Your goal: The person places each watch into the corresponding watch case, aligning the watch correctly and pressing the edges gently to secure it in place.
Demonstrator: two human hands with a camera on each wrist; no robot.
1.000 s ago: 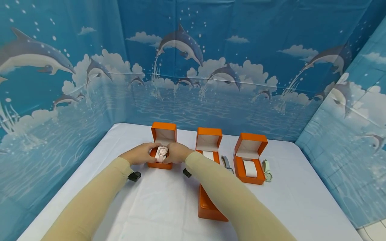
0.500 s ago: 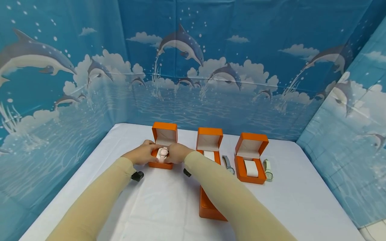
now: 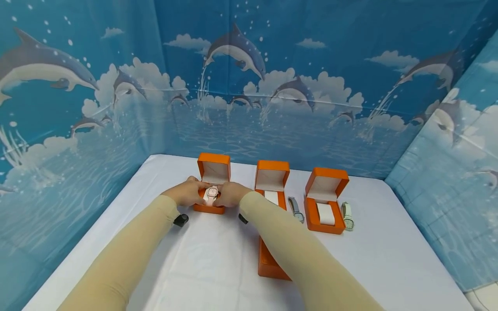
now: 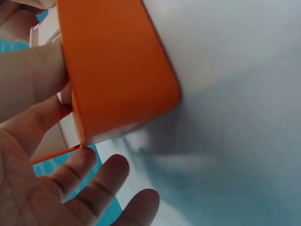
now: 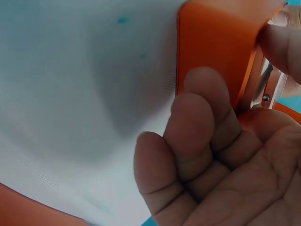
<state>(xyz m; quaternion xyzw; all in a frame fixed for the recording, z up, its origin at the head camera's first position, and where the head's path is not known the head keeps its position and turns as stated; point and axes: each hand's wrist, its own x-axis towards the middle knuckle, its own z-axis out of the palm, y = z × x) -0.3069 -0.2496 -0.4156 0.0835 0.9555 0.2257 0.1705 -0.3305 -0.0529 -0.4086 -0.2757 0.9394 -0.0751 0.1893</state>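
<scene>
The watch [image 3: 212, 191] lay between left hand [image 3: 187, 192] and right hand [image 3: 232, 194], strap [image 3: 210, 201] running front to back in the box [image 3: 209, 210]; both seemingly pinched it, contact partly hidden.

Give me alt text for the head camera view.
A person's left hand and right hand hold a pink watch in an open orange box on a white table. To the right are two more open boxes and two watches; dolphin backdrop behind.

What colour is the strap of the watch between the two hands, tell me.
The watch strap is pale pink; it shows best in the head view.
</scene>
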